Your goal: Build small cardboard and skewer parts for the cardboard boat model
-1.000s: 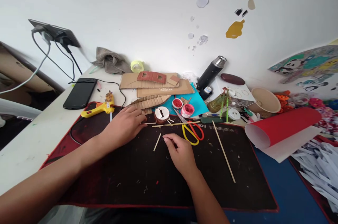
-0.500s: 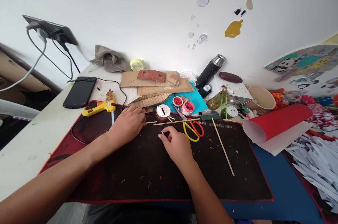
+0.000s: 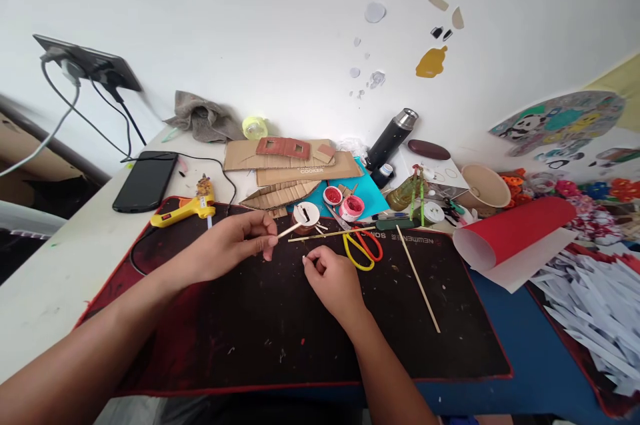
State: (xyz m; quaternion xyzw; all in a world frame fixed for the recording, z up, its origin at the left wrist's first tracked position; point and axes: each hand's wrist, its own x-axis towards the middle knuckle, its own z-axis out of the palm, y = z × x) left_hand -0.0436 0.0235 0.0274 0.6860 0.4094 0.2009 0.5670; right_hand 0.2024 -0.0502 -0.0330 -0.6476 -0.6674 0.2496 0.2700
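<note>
My left hand (image 3: 245, 238) is raised a little over the dark desk mat, pinching a short thin wooden stick (image 3: 289, 230) that points right toward the glue gun's opposite side. Thumb and fingertips of my right hand (image 3: 330, 275) are pressed together over the mat, with a tiny pale bit at their tip that is too small to name. Just beyond the hands lies a longer wooden stick (image 3: 330, 233), near scissors (image 3: 361, 251) with red and yellow handles. A white-topped jar (image 3: 306, 215) stands behind it. Another long stick (image 3: 419, 278) lies on the mat to the right.
A yellow hot glue gun (image 3: 185, 210) and a phone (image 3: 146, 181) lie at left. Behind are cardboard pieces (image 3: 290, 195), red paint pots (image 3: 351, 208) and a black flask (image 3: 393, 138). Rolled red paper (image 3: 520, 231) and white paper strips (image 3: 595, 311) are at right.
My left hand has lifted off the far part of the mat and come nearer, bringing up the short stick. My right hand stays almost in place, fingertips still pinched.
</note>
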